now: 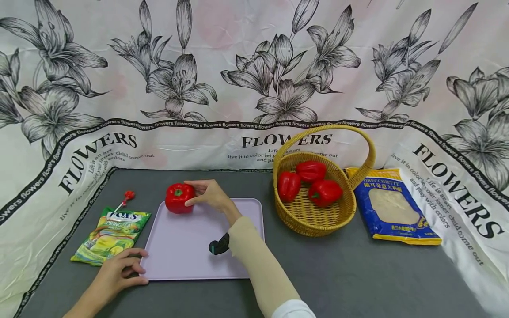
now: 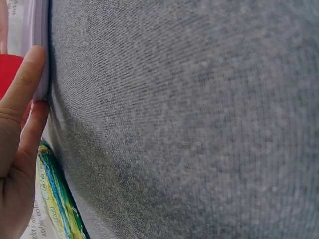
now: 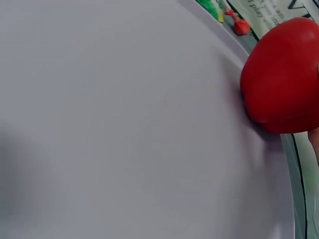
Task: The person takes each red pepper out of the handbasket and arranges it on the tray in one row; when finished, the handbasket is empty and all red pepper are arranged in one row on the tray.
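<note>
Apparently, work is only partly done: one red pepper (image 1: 180,198) is held at far-left corner of tray (image 1: 175,251), not yet released; three other peppers (image 1: 311,171), likely left to be handled, are contained in basket (image 1: 314,226) right of tray. Pepper is pinched from its right side between thumb and fingers of right hand (image 1: 213,194); whether tray bears its weight cannot be told. Tray's near-left edge is touched by left hand (image 1: 114,271), fingers spread, slightly bent.

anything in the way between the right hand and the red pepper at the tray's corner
Nothing visible: the right hand grips the red pepper directly, at the far left corner of the purple tray.
</note>
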The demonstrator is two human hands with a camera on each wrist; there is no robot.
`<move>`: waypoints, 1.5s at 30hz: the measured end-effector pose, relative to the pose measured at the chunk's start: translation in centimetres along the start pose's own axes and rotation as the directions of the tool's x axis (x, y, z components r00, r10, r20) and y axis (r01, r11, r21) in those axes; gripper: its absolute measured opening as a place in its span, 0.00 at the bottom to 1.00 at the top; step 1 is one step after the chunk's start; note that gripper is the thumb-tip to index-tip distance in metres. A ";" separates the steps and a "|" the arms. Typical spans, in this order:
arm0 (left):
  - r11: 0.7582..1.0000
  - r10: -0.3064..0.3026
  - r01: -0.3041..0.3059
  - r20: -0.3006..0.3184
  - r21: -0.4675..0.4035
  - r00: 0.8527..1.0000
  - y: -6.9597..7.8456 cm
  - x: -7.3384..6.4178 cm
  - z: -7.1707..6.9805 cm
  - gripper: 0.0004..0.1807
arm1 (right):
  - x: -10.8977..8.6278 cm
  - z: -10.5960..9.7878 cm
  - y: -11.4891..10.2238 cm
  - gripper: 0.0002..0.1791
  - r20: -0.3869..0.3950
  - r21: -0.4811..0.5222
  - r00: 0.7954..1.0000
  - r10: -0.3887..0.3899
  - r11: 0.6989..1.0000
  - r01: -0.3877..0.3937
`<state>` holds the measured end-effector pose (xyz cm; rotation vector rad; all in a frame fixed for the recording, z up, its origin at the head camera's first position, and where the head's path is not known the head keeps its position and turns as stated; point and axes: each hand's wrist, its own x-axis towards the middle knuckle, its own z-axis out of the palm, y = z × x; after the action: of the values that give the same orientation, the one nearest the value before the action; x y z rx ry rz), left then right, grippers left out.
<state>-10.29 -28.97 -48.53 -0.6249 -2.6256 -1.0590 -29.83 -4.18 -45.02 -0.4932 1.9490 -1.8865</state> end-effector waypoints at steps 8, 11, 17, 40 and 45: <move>1.000 0.010 -0.010 -0.004 0.000 1.000 0.0 0.2 0.1 0.21 | -0.1 0.9 -0.2 0.32 -0.018 0.008 1.000 0.019 1.000 -0.019; 1.000 0.014 -0.014 -0.009 0.001 1.000 0.0 0.2 0.1 0.21 | -0.1 1.0 -0.3 0.32 -0.027 0.017 0.999 0.032 0.999 -0.031; 1.000 -0.024 0.024 -0.013 0.017 1.000 0.0 -0.1 0.0 0.21 | 0.2 1.5 -0.2 0.32 -0.012 0.033 0.999 0.043 0.999 -0.043; 0.994 -0.110 0.108 0.062 0.036 0.992 0.5 0.3 -0.1 0.19 | 0.6 2.1 -0.2 0.34 0.019 0.013 1.000 0.003 1.000 -0.004; 0.991 -0.131 0.129 0.064 0.047 0.989 0.6 0.3 -0.2 0.19 | 0.8 2.4 -0.2 0.34 0.026 0.025 1.000 0.001 1.000 -0.002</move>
<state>-10.30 -28.67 -47.94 -0.4939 -2.7724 -1.0310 -29.29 -6.64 -44.88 -0.5063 1.9067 -1.8920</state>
